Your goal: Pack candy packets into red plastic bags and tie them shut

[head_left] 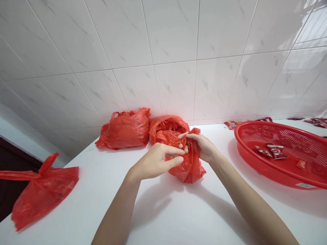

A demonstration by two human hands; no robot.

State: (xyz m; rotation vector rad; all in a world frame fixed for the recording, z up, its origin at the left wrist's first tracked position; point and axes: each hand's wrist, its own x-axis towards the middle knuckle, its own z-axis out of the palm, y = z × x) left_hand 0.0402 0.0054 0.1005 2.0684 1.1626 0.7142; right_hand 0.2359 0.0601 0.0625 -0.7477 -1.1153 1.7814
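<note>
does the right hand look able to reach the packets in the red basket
Likely yes: the packets lie uncovered in the open-topped basket, though the right hand is busy at a red bag.

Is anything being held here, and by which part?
A red bag, near its top, by the right hand; the left hand is there too, its grip unclear.

The picture is bright, and the middle looks sharp. At the upper right, barred glare, as from a window, shines on the tiled wall. Below the left hand and the right hand, soft grey shadows lie on the white table. Toward the edges, straight lines lean outward.
</note>
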